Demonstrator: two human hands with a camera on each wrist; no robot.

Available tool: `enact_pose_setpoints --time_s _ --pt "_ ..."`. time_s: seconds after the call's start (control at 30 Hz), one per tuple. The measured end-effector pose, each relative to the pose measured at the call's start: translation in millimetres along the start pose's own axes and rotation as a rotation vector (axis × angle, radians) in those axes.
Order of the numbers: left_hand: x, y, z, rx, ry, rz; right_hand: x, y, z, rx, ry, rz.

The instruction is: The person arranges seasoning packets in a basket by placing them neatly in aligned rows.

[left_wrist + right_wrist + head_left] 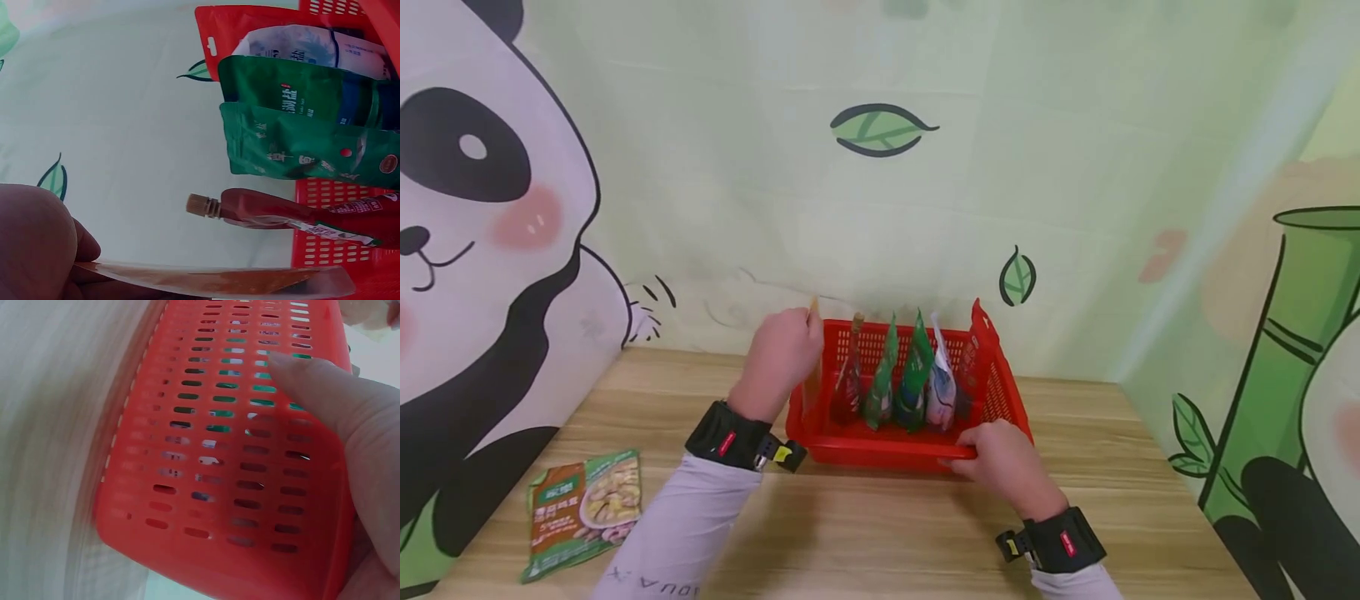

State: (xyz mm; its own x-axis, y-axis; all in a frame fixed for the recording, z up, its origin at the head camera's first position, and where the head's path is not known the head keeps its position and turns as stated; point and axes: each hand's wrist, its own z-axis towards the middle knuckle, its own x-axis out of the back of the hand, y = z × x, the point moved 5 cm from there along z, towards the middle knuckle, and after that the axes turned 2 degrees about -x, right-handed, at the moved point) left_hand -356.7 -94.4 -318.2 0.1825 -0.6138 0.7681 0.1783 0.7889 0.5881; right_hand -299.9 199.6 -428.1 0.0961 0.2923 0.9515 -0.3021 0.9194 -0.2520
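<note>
A red perforated plastic basket (880, 454) stands on the table near the wall. My left hand (786, 354) is above its left end and pinches the top edge of a flat orange-brown packet (250, 281), seen nearly edge-on, its lower part inside the basket. My right hand (1003, 458) grips the basket's front rim toward the right, thumb on the outer wall. In a row inside stand a dark red spouted pouch (262, 209) with a tan cap, a green bag (306, 147), a second green bag (916, 383), a white bag (941, 387) and a red bag (979, 358).
Another food packet (583, 512), brown and green with a picture of a bowl, lies flat on the wooden table (865, 533) at the left. A wall covering (880, 233) with panda and leaf drawings rises right behind the basket.
</note>
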Motion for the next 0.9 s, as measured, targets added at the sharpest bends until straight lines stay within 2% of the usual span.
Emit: enact_pose_setpoints --time_s 0.33,0.57,0.8,0.9 --pt "-17.3 -3.9 29.9 0.041 -0.064 0.023 1.9 -1.3 0.0 0.02 0.057 -0.049" --pt "-38.2 -16.4 49.5 0.037 -0.095 0.095 1.3 -1.5 -1.0 0.04 0.087 -0.074" --pt "-61.7 -26.4 56.3 0.042 -0.152 0.135 -2.1 -0.2 -3.0 0.047 0.088 -0.08" --pt "-68.7 -29.5 56.3 0.081 -0.186 0.095 -3.4 1.0 -3.8 0.042 0.084 -0.08"
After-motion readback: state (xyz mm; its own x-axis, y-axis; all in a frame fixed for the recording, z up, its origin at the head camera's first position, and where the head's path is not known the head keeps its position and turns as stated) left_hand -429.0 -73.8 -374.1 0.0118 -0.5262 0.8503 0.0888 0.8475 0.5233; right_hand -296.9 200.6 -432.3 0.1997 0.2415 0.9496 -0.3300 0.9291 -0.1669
